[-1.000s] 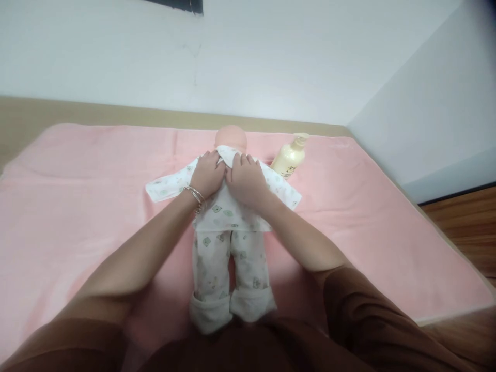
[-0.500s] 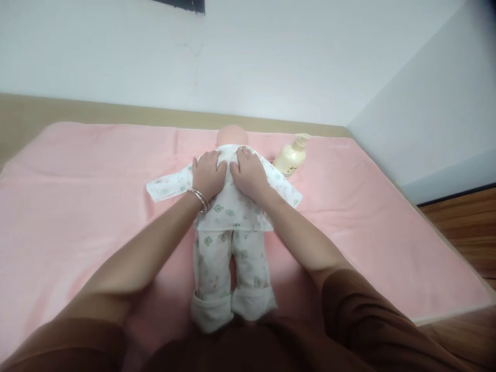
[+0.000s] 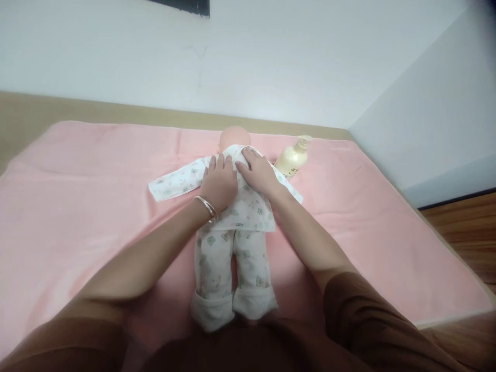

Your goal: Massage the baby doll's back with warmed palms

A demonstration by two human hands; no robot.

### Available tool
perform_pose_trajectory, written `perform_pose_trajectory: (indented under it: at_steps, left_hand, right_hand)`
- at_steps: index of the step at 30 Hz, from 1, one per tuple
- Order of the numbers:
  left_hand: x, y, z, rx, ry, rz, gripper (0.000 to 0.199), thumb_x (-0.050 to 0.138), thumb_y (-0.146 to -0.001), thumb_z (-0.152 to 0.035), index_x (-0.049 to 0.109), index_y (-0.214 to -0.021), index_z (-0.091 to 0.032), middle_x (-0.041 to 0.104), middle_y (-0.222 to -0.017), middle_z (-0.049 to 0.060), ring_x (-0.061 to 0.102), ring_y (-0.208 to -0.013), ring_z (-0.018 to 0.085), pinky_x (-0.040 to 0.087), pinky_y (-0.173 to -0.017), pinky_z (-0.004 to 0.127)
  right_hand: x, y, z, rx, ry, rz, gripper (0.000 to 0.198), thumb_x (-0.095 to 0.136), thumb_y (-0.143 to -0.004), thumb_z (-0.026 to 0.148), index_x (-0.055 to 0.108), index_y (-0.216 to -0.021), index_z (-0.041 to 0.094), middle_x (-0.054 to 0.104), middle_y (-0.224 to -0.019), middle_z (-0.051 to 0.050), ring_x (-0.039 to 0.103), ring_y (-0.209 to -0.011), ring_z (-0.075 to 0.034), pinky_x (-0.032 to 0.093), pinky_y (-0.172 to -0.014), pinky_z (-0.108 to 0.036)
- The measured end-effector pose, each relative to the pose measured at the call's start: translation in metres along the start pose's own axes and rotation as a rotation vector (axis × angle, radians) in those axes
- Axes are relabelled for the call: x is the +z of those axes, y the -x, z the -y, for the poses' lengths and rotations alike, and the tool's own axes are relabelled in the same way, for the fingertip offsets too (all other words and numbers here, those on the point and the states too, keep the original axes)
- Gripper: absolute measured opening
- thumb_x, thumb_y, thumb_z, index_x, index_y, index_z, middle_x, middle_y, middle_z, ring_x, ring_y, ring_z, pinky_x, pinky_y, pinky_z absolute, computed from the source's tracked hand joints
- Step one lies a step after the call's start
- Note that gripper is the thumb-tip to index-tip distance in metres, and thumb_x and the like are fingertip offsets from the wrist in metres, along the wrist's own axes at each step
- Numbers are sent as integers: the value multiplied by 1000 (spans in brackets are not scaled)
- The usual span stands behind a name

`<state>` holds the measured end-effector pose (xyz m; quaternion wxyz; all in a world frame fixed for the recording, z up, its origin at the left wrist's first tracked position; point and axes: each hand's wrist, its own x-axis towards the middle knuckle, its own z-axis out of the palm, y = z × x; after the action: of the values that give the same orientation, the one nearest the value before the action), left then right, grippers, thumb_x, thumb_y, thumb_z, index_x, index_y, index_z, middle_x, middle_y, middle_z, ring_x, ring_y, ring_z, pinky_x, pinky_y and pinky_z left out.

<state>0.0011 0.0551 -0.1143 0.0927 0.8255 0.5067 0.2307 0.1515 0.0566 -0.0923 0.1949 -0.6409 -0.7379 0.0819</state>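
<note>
A baby doll lies stretched out with its bald head away from me, its face not visible. It wears a white printed shirt and matching trousers with turned-up cuffs. My left hand, with silver bangles at the wrist, rests flat on the left side of the shirt, fingers stretched toward the doll's head. On the right upper part of the shirt lies my right hand, palm down, fingers extended. The doll's sleeves spread out to both sides.
A cream pump bottle stands just right of the doll. Beneath both is a pink blanket over a beige surface. A white wall rises behind, and wooden flooring shows at the right.
My left hand has shifted right and slightly toward me across the shirt, its thumb now tucked closer. My right hand has moved slightly right. The view has shifted a little.
</note>
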Motion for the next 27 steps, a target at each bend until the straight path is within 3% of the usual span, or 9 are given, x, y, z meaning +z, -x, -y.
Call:
perform_pose_trajectory:
  at_steps: [2, 4, 7, 10, 13, 15, 18, 21, 27]
  left_hand:
    - [-3, -1, 0, 10, -5, 20, 56, 26, -100, -26, 41, -148, 0, 43, -156, 28, 36, -150, 36, 32, -124, 59]
    - [-7, -7, 4, 43, 4, 25, 52, 26, -100, -25, 50, -138, 1, 51, -147, 27, 45, -143, 35, 32, -125, 54]
    - [-12, -22, 19, 7, 57, 33, 44, 26, -98, -26, 62, -116, -8, 65, -126, 22, 59, -124, 31, 43, -115, 49]
    - [-14, -34, 34, -72, 129, 50, 42, 25, -98, -32, 64, -103, -15, 71, -113, 16, 64, -110, 28, 49, -106, 46]
    - [-13, -35, 38, -88, 131, 63, 44, 25, -98, -35, 64, -103, -15, 71, -113, 17, 64, -108, 29, 51, -103, 47]
    - [-10, -28, 31, -70, 71, 47, 42, 26, -97, -31, 63, -107, -12, 69, -115, 20, 63, -112, 31, 50, -105, 49]
    - [-3, -15, 16, 40, -9, -26, 43, 28, -96, -22, 61, -119, -6, 63, -130, 23, 53, -132, 34, 38, -120, 54]
    - [1, -9, 9, 109, -28, -28, 47, 27, -96, -18, 56, -128, 1, 57, -140, 25, 44, -144, 36, 28, -127, 55]
    - [-8, -29, 31, -56, 115, 44, 37, 32, -95, -28, 62, -106, -10, 67, -119, 22, 61, -117, 33, 47, -110, 52]
  right_hand:
    - [2, 1, 2, 89, -3, 5, 60, 31, -102, 44, 43, -151, 12, 36, -165, -16, 28, -156, -36, 25, -125, -64]
    - [4, 4, 9, 140, 25, 22, 63, 30, -103, 43, 38, -154, 6, 35, -164, -21, 28, -156, -38, 24, -126, -62]
    - [4, 13, 22, 105, 64, 57, 65, 29, -103, 39, 36, -152, -4, 39, -159, -28, 34, -153, -38, 28, -126, -53]
    - [4, 22, 32, 63, 83, 69, 67, 29, -103, 38, 32, -154, -5, 33, -163, -29, 30, -155, -38, 27, -127, -52]
    - [5, 21, 31, 61, 67, 73, 66, 27, -104, 37, 31, -155, -6, 30, -164, -29, 27, -156, -38, 26, -128, -52]
    - [4, 12, 24, 48, 39, 63, 62, 27, -103, 34, 39, -149, -4, 39, -160, -27, 34, -152, -36, 29, -127, -49]
    - [2, -5, 9, 60, 1, 45, 55, 28, -102, 34, 50, -138, -1, 53, -148, -25, 48, -141, -34, 35, -122, -48]
    - [0, -13, 0, 95, -16, 52, 54, 29, -103, 40, 52, -135, 3, 56, -143, -24, 52, -135, -34, 41, -116, -48]
    - [5, 16, 32, 32, 175, -9, 49, 31, -103, 31, 54, -132, -2, 60, -136, -27, 53, -131, -38, 41, -114, -52]
